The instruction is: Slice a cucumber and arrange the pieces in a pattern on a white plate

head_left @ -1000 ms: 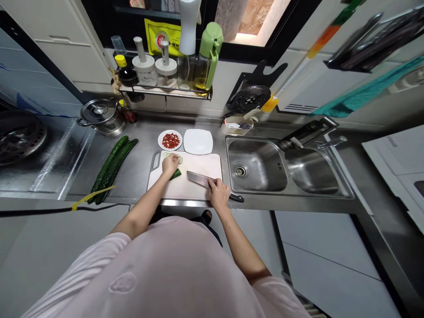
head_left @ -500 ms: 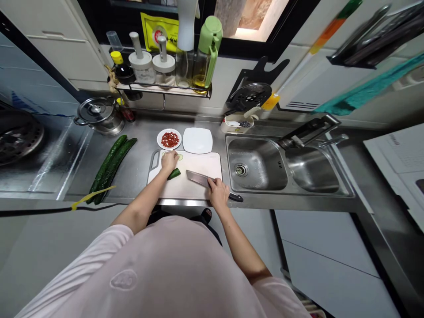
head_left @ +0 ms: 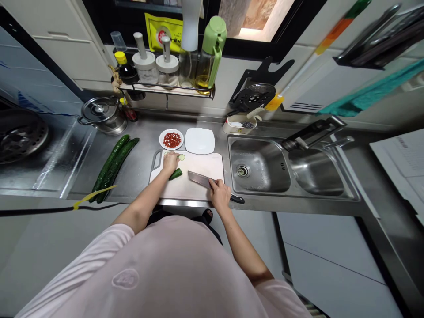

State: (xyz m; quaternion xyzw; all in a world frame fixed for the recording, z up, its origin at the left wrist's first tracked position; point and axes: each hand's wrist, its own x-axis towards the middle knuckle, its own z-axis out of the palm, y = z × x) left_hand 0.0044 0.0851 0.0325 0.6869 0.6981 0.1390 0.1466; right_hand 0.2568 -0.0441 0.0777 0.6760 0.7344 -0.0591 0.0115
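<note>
A white cutting board (head_left: 198, 190) lies on the steel counter. Near its upper left, my left hand (head_left: 170, 162) rests over the board beside pale cucumber slices (head_left: 181, 157); its fingertips are too small to make out. A short green cucumber piece (head_left: 176, 174) lies just below that hand. My right hand (head_left: 219, 192) is closed on a cleaver (head_left: 198, 178), whose blade points left over the board. Behind the board are a plate of chopped red pieces (head_left: 171, 139) and a bare white plate (head_left: 199, 141).
Two long cucumbers (head_left: 114, 168) lie left of the board. A lidded steel pot (head_left: 104, 115) stands behind them. The double sink (head_left: 260, 165) is on the right. A shelf (head_left: 165, 89) with jars and bottles hangs above the counter, near a utensil box (head_left: 240, 125).
The whole view has shifted slightly, moving the scene a little to the right. Both hands hold nearly the same places over the board.
</note>
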